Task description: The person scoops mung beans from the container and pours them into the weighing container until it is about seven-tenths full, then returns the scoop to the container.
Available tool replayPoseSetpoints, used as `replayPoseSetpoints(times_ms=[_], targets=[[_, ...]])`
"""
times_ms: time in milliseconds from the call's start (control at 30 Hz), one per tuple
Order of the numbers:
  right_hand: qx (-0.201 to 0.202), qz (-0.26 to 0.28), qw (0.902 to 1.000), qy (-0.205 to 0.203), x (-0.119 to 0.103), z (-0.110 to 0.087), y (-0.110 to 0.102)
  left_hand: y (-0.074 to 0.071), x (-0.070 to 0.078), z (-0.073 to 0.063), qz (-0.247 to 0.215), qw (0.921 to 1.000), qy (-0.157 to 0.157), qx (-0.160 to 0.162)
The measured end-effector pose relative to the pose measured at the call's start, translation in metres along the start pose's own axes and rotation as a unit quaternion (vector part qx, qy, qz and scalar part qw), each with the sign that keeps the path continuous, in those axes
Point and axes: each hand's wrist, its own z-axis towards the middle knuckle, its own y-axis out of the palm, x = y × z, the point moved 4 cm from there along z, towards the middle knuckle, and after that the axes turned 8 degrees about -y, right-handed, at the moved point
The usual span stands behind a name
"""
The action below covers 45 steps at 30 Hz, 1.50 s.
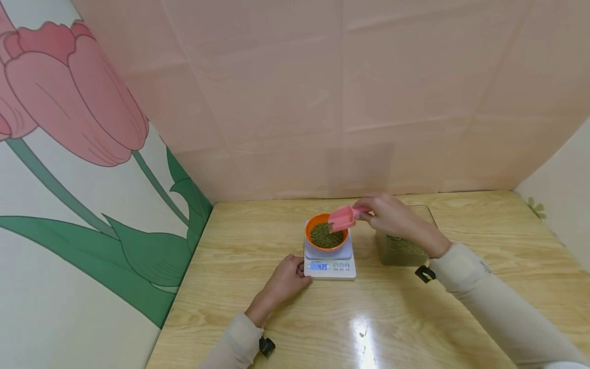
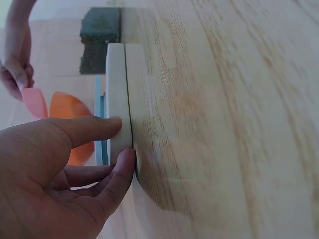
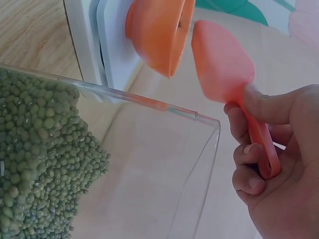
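My right hand (image 1: 389,215) grips a pink scoop (image 1: 342,219) by its handle. The scoop's tip is tilted down over an orange bowl (image 3: 154,37), with a few green beans at its lip. Inside the bowl lies a heap of mung beans (image 1: 326,236). The bowl sits on a white kitchen scale (image 1: 330,273) whose lit display appears to read 439. At the scale's front left corner, my left hand (image 2: 75,169) holds the edge between thumb and curled fingers.
Right of the scale, under my right forearm, stands a clear container (image 3: 164,102) partly filled with mung beans (image 3: 45,154). Behind the wooden table (image 1: 239,230) rises a pinkish covered wall (image 1: 286,102). A tulip-painted wall (image 1: 138,215) borders the left.
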Motion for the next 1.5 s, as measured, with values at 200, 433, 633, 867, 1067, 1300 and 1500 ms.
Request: replayPoseSetpoints(times_ms=[200, 433, 633, 867, 1067, 1300, 1500], targets=[[0.000, -0.003, 1.0000, -0.002, -0.004, 0.001, -0.001, 0.001, 0.000, 0.000, 0.004, 1.0000, 0.006, 0.003], [-0.001, -0.007, 1.0000, -0.002, -0.004, 0.001, -0.002, 0.000, 0.001, -0.001, 0.007, 0.9999, 0.006, 0.006], [0.000, -0.007, 1.0000, 0.000, -0.002, 0.000, -0.001, 0.000, 0.002, -0.002, 0.008, 0.9999, 0.003, 0.005], [-0.004, -0.005, 1.0000, 0.006, 0.000, -0.002, 0.000, 0.000, 0.002, -0.001, 0.015, 0.9997, 0.014, 0.010], [0.005, -0.008, 0.9999, 0.004, 0.001, -0.004, -0.004, 0.000, 0.002, -0.001, 0.012, 0.9998, 0.012, 0.008], [0.013, -0.011, 0.9998, 0.006, 0.001, -0.010, -0.011, 0.000, 0.001, -0.001, 0.005, 1.0000, 0.004, 0.002], [0.016, -0.022, 0.9996, 0.009, 0.003, -0.016, -0.018, 0.000, 0.002, -0.001, 0.012, 0.9999, 0.010, 0.005]])
